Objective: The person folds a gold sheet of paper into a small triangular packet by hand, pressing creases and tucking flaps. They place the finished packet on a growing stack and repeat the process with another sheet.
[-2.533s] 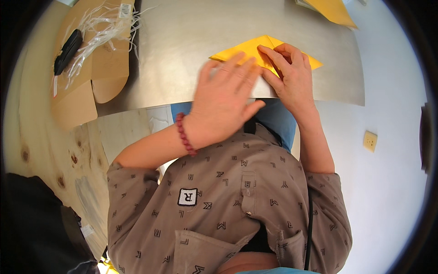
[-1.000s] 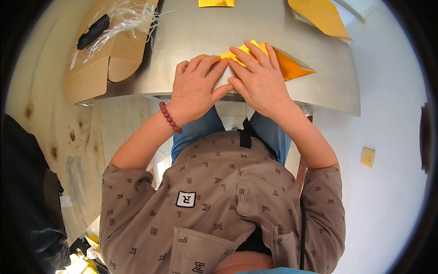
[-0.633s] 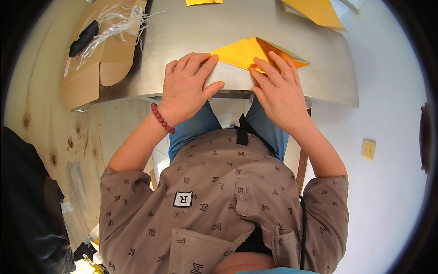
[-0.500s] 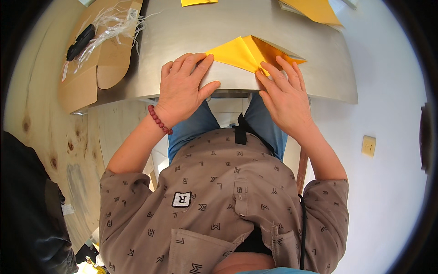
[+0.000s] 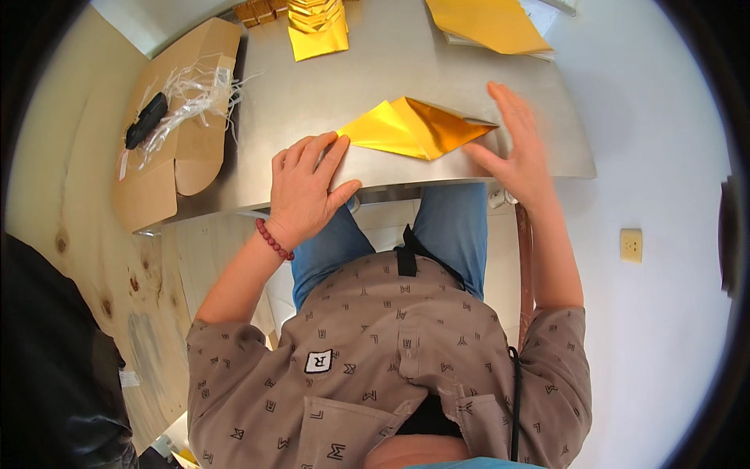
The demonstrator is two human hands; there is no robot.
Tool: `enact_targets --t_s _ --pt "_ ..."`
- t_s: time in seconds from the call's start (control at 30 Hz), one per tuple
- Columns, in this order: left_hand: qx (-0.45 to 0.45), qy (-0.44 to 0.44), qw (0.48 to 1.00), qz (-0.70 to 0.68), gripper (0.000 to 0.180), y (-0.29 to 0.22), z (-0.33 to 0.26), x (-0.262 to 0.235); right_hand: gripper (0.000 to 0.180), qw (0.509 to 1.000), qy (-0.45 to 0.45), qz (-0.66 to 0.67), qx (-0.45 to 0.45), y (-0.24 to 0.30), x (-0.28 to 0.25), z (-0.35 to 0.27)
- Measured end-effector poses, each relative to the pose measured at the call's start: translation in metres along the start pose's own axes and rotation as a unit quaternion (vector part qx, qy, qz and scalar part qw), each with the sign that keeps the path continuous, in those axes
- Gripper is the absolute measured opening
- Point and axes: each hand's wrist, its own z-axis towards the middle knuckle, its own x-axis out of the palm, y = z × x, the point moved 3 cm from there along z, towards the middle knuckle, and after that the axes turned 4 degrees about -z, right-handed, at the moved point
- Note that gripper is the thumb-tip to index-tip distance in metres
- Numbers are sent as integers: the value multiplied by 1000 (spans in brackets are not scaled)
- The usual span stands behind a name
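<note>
The folded gold foil paper [image 5: 414,129] is lying just past twelve o'clock in the view, near the front edge of the metal worktop [image 5: 383,78]. At its nine o'clock tip the left hand [image 5: 306,184] is resting, forefinger touching, fingers slightly spread. The right hand [image 5: 519,148], at the paper's lower corner half a second ago, is now blurring at three o'clock, fingers spreading from the thumb. Toward eleven-thirty, more overlapping gold foil pieces [image 5: 319,41] are showing than before.

Wht strips [image 5: 187,108] on cardbd [image 5: 148,191]; outlet [image 5: 631,245].
</note>
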Motion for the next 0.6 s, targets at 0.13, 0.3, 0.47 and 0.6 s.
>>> enact_targets --t_s 0.13,0.3,0.47,0.6 --pt "31 -8 999 -30 58 0 -4 -4 78 990 129 -31 -55 -2 20 -8" --pt "32 -36 993 -110 41 0 -12 -5 60 983 150 -62 -85 11 29 -35" --pt "51 -48 986 -148 20 -3 -10 -12 34 986 126 -24 -108 14 24 -31" --pt "-117 -63 902 -410 11 8 6 -22 27 994 49 90 -49 11 10 -8"
